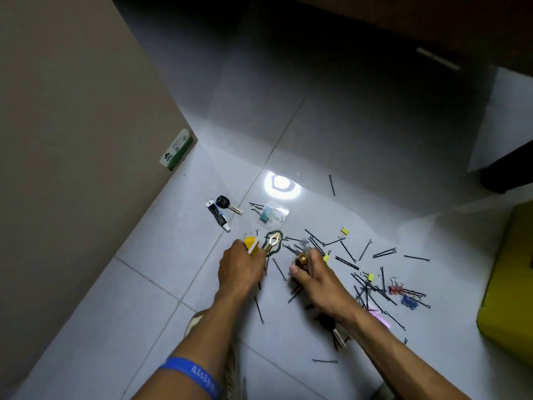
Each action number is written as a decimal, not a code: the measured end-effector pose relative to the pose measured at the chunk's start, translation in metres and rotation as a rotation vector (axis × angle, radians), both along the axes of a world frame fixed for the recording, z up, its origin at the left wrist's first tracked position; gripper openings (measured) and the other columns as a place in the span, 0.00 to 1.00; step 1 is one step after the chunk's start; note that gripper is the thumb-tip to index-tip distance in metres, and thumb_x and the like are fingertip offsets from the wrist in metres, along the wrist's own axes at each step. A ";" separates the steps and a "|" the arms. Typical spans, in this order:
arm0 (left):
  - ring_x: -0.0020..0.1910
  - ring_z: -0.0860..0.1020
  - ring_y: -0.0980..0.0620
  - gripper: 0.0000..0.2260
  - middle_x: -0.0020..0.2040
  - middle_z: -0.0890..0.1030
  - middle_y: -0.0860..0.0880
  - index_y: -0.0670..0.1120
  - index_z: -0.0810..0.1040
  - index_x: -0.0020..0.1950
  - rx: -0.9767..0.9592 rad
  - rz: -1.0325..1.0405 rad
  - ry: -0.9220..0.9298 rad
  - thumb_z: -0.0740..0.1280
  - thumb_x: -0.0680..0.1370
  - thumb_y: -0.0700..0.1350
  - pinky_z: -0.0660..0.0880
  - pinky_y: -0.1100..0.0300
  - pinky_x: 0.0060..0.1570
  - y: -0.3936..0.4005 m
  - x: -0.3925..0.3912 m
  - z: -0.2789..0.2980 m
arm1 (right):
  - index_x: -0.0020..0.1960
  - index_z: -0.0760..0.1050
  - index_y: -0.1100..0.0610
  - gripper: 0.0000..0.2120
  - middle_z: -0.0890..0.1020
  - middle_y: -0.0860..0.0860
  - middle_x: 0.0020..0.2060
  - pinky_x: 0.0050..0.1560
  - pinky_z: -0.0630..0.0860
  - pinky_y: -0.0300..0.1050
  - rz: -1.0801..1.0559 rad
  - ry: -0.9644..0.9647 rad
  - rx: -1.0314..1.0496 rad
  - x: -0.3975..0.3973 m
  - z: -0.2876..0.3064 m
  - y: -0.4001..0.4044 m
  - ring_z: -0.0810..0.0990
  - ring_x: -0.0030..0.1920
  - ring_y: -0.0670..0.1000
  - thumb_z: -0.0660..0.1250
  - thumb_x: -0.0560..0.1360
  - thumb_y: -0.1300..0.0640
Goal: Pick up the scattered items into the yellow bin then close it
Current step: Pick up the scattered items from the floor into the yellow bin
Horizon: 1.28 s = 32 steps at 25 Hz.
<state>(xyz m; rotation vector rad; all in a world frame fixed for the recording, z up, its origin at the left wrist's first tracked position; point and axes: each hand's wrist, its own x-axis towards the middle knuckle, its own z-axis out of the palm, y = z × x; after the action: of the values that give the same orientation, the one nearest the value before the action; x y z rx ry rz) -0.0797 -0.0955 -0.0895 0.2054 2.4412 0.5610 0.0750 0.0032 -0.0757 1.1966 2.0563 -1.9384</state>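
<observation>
Small items lie scattered on the white tiled floor (360, 134). My left hand (240, 269) grips a yellow and white tag (251, 244) and touches a green-edged hair clip (273, 241). My right hand (314, 277) is closed on a small gold-capped object (302, 258) and something clear. Several black bobby pins (346, 262) spread to the right, among yellow binder clips (343, 232), a red one (394, 289) and a blue one (409, 302). The yellow bin (510, 290) shows at the right edge; its lid is out of view.
A car key (226, 204) and a small tube (217, 215) lie near the beige wall (72, 168). A teal binder clip sits on a clear bag (272, 213). A green and white box (176, 150) leans at the wall. Dark furniture (507, 168) stands at the right.
</observation>
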 end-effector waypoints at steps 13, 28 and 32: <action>0.16 0.64 0.54 0.10 0.21 0.67 0.50 0.46 0.69 0.32 0.552 -0.158 -1.005 0.65 0.72 0.42 0.58 0.70 0.19 0.193 0.247 0.223 | 0.44 0.77 0.55 0.06 0.78 0.53 0.37 0.32 0.65 0.42 -1.129 0.397 -0.454 0.220 0.219 0.115 0.73 0.31 0.51 0.68 0.69 0.54; 0.51 0.80 0.50 0.11 0.48 0.82 0.51 0.51 0.79 0.45 0.601 0.142 -0.501 0.60 0.81 0.51 0.76 0.55 0.49 0.132 0.218 0.147 | 0.49 0.81 0.52 0.11 0.85 0.52 0.48 0.44 0.80 0.46 -0.844 0.249 0.039 0.167 0.161 0.077 0.83 0.47 0.52 0.60 0.81 0.58; 0.43 0.77 0.49 0.08 0.41 0.81 0.51 0.48 0.80 0.44 0.460 0.097 -0.257 0.62 0.78 0.46 0.73 0.62 0.43 0.095 0.122 0.102 | 0.50 0.82 0.52 0.08 0.84 0.48 0.49 0.51 0.80 0.50 -0.393 -0.006 0.034 0.085 0.103 0.051 0.82 0.51 0.52 0.64 0.78 0.60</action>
<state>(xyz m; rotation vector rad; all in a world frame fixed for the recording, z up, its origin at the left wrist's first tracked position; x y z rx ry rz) 0.0424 -0.0005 0.0128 0.1883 2.0538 1.1178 0.1599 0.0545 0.0275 1.7215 1.9739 -2.0499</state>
